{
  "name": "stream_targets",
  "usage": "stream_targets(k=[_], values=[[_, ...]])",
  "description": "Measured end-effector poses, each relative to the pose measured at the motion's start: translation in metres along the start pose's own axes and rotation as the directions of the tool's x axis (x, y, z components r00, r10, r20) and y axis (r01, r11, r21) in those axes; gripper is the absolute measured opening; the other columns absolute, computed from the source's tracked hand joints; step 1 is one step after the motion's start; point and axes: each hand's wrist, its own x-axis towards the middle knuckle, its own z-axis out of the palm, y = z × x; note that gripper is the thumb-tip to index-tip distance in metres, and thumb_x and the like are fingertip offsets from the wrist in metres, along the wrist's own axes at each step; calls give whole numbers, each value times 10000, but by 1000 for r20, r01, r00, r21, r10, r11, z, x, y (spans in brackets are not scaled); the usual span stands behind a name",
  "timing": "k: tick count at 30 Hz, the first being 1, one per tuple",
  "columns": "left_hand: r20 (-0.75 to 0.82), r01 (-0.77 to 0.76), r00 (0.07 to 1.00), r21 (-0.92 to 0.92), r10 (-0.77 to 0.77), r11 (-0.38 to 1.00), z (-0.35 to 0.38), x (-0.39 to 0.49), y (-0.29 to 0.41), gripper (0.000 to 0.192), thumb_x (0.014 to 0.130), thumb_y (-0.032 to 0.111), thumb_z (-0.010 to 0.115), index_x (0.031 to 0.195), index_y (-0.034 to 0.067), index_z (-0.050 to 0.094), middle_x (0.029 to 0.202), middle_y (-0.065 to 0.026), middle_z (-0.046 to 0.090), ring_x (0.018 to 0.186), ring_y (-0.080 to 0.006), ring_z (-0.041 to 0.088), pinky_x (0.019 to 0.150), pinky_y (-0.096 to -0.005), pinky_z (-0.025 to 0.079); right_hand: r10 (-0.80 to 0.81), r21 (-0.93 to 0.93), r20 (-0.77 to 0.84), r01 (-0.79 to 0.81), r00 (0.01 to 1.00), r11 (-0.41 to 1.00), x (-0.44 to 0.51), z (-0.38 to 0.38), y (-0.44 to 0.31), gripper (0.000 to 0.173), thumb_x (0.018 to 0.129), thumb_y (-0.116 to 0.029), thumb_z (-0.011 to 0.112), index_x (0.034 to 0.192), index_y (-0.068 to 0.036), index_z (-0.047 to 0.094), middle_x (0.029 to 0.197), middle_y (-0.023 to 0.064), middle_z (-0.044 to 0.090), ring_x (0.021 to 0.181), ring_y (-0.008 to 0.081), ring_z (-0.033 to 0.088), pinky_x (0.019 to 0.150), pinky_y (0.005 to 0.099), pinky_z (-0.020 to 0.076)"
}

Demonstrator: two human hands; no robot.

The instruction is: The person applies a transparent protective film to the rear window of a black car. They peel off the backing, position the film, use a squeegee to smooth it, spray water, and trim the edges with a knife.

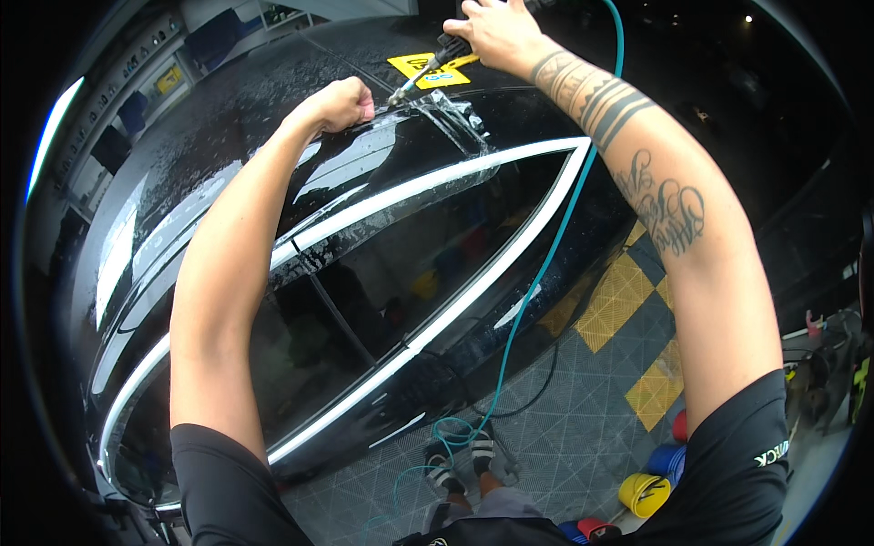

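Note:
My left hand (341,106) is curled into a fist low over the roof edge of a black car (225,95). Whether its fingers pinch anything is hidden. My right hand (502,34) grips the dark handle of a gun-like tool (454,49), partly out of view at the top. The tool's thin metal nozzle (403,93) points down at the roof, just right of my left fist. Crumpled clear film (454,116) clings to the roof beside the nozzle and runs down toward the bright window trim (471,166). Water drops cover parts of the paint.
A yellow sheet (437,76) bearing writing lies on the roof behind the nozzle. A teal hose (546,263) hangs across the car's side to the tiled floor (567,403), coiling near my feet. Yellow (644,496) and blue (666,463) buckets stand at lower right. Shelves (147,51) line the far left.

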Motion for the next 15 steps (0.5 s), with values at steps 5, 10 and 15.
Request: stream_targets(k=[5, 10, 15], values=[[15, -88, 996, 79, 87, 993, 0, 3, -3, 47, 846, 48, 649, 823, 10, 662, 708, -62, 650, 672, -147, 595, 643, -329, 491, -137, 11, 39, 137, 990, 991, 25, -4, 19, 230, 876, -267, 612, 1089, -247, 697, 1023, 42, 623, 1064, 253, 563, 879, 531, 400], [-56, -170, 983, 104, 176, 980, 7, 4, -11, 56, 870, 65, 622, 872, 10, 631, 756, -95, 652, 736, -197, 603, 707, -359, 492, -290, -67, 170, 305, 942, 950, 49, -14, 25, 197, 888, -271, 596, 1060, -249, 689, 1025, 5, 642, 1100, 232, 565, 920, 531, 396], [-82, -207, 972, 132, 219, 969, 11, 4, -12, 69, 871, 71, 590, 867, 8, 618, 755, -120, 655, 740, -229, 619, 718, -376, 494, -335, -85, 150, 350, 930, 933, 69, -23, 17, 204, 899, -269, 576, 1075, -255, 677, 1049, -3, 636, 1131, 220, 545, 940, 519, 381]])
